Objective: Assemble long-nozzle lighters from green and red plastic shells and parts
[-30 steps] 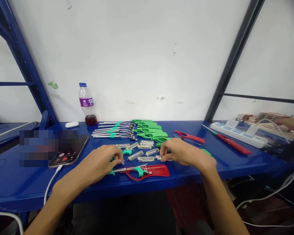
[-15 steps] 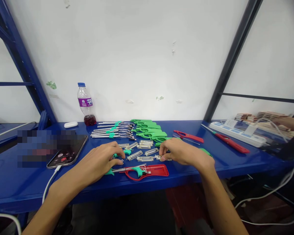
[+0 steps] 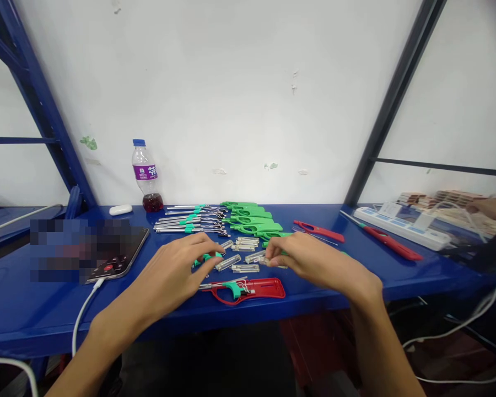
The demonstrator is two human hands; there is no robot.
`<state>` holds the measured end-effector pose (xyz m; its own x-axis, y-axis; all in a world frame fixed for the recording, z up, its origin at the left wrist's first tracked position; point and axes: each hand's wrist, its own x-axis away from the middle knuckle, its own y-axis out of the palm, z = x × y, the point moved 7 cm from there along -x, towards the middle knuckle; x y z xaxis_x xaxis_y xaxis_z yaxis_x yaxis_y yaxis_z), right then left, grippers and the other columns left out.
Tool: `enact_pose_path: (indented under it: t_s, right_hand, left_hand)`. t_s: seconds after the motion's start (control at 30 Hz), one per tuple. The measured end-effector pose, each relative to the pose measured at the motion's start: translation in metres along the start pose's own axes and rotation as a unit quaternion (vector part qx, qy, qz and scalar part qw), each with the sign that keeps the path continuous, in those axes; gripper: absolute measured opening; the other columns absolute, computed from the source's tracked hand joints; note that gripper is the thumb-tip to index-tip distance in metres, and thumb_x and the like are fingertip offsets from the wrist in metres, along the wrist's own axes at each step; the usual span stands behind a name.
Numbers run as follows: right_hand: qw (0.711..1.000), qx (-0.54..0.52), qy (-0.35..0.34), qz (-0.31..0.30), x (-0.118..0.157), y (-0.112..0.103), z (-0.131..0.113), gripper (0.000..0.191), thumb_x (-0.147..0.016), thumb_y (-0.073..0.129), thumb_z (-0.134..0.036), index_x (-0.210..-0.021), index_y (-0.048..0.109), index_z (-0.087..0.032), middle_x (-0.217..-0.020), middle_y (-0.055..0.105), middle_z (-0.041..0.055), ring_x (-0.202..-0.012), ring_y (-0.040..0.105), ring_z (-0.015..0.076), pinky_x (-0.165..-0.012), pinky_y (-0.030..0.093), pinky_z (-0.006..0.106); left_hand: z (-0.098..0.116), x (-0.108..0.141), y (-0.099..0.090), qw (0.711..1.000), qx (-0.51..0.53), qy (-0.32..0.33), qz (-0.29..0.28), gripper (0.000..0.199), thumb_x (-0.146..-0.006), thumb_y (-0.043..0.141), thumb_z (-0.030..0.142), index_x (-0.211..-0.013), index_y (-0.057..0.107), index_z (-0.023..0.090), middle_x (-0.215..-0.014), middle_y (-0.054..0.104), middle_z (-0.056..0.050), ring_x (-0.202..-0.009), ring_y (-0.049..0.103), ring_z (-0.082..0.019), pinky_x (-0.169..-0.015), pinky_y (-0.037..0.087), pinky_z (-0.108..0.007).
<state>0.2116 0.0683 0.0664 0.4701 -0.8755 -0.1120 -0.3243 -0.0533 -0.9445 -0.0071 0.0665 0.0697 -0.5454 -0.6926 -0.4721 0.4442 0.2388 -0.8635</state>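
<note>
My left hand [image 3: 186,262] hovers over small teal parts [image 3: 206,257], thumb and forefinger apart with nothing visible between them. Thumb and fingers of my right hand [image 3: 295,255] are pinched on a clear plastic piece, beside another clear tube [image 3: 255,256]. Several more clear tubes [image 3: 228,262] lie between my hands. Near the front edge rests a red lighter shell [image 3: 267,288] with a teal trigger [image 3: 233,289], wires and a metal rod in it. Behind are green shells [image 3: 256,226] and a row of metal rods [image 3: 177,226] with teal parts and wires.
A bottle [image 3: 146,179] and a white case [image 3: 120,209] stand at the back left, near a phone [image 3: 124,256] on a cable. To the right are a red half shell [image 3: 320,230], a red lighter [image 3: 391,243] and a power strip [image 3: 403,227]. Another person's hand [image 3: 494,208] shows far right.
My right hand has moved slightly up and left, now with a clear piece at its fingertips. My left hand has shifted right, its fingers still apart.
</note>
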Motion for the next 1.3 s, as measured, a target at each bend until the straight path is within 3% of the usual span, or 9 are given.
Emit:
enact_pose_path:
  t_s: [0.1, 0.23, 0.53, 0.7, 0.93, 1.03, 1.13, 1.3]
  right_hand:
    - [0.998, -0.02, -0.06, 0.014, 0.008, -0.006, -0.022, 0.016, -0.105, 0.056, -0.027, -0.102, 0.072, -0.027, -0.095, 0.078, -0.0001, -0.088, 0.07, 0.0208, -0.078, 0.05, 0.032]
    - [0.992, -0.031, -0.115, 0.042, 0.015, -0.01, -0.044, 0.018, -0.106, 0.054, -0.029, -0.104, 0.072, -0.029, -0.097, 0.078, 0.0006, -0.092, 0.07, 0.022, -0.083, 0.052, 0.034]
    - [0.987, -0.012, -0.141, 0.07, 0.013, -0.011, -0.054, 0.008, -0.105, 0.061, -0.03, -0.105, 0.069, -0.028, -0.101, 0.075, -0.0009, -0.094, 0.069, 0.0199, -0.086, 0.05, 0.033]
    - [0.987, -0.005, -0.15, 0.065, 0.011, -0.01, -0.051, 0.011, -0.106, 0.059, -0.029, -0.111, 0.069, -0.026, -0.107, 0.071, 0.0009, -0.097, 0.067, 0.019, -0.086, 0.049, 0.033]
    - [0.985, -0.037, -0.118, 0.124, 0.016, -0.029, -0.03, 0.01, -0.108, 0.053, -0.025, -0.112, 0.062, -0.025, -0.108, 0.073, 0.0007, -0.094, 0.067, 0.0191, -0.081, 0.048, 0.032]
    - [0.985, -0.041, -0.111, 0.124, 0.018, -0.017, -0.021, 0.014, -0.11, 0.05, -0.029, -0.116, 0.062, -0.026, -0.109, 0.073, 0.0022, -0.094, 0.068, 0.0203, -0.081, 0.049, 0.033]
    - [0.981, -0.076, -0.114, 0.138, 0.022, 0.01, -0.015, 0.018, -0.11, 0.049, -0.03, -0.119, 0.064, -0.026, -0.112, 0.072, 0.0032, -0.099, 0.067, 0.0209, -0.088, 0.049, 0.035]
    - [0.958, -0.169, -0.086, 0.214, 0.027, 0.039, -0.007, 0.021, -0.109, 0.051, -0.031, -0.102, 0.07, -0.023, -0.096, 0.07, 0.0021, -0.088, 0.064, 0.0188, -0.081, 0.047, 0.032]
  left_hand:
    - [0.017, 0.002, 0.001, 0.999, 0.007, 0.037, 0.016, 0.023, -0.1, 0.063, 0.037, -0.119, 0.072, 0.028, -0.111, 0.073, -0.003, -0.097, 0.071, -0.022, -0.077, 0.051, -0.031]
    - [0.035, 0.003, 0.003, 0.997, -0.009, 0.075, 0.018, 0.005, -0.097, 0.068, 0.027, -0.097, 0.072, 0.024, -0.097, 0.072, -0.001, -0.084, 0.068, -0.019, -0.066, 0.046, -0.028]
    - [0.049, 0.009, -0.002, 0.991, 0.016, 0.122, 0.05, 0.02, -0.106, 0.054, 0.026, -0.092, 0.068, 0.022, -0.087, 0.069, 0.001, -0.074, 0.063, -0.016, -0.061, 0.039, -0.028]
    - [0.041, 0.005, 0.002, 0.995, 0.025, 0.087, 0.033, 0.017, -0.104, 0.059, 0.032, -0.095, 0.071, 0.023, -0.091, 0.071, 0.0, -0.082, 0.063, -0.019, -0.068, 0.043, -0.03]
    - [0.023, 0.0, 0.025, 0.998, 0.02, 0.007, -0.064, 0.026, -0.107, 0.05, 0.032, -0.102, 0.075, 0.026, -0.105, 0.071, -0.003, -0.101, 0.062, -0.025, -0.078, 0.047, -0.036]
    - [0.021, -0.001, 0.036, 0.995, 0.041, -0.003, -0.091, 0.024, -0.106, 0.051, 0.031, -0.109, 0.074, 0.027, -0.11, 0.071, -0.003, -0.106, 0.061, -0.025, -0.088, 0.049, -0.041]
    - [0.023, -0.001, 0.045, 0.994, 0.048, -0.003, -0.101, 0.021, -0.105, 0.054, 0.032, -0.11, 0.074, 0.027, -0.111, 0.07, -0.003, -0.108, 0.061, -0.026, -0.093, 0.049, -0.044]
    - [0.028, -0.001, 0.058, 0.993, 0.048, 0.003, -0.105, 0.023, -0.105, 0.052, 0.024, -0.098, 0.074, 0.025, -0.107, 0.07, -0.003, -0.107, 0.06, -0.027, -0.089, 0.049, -0.042]
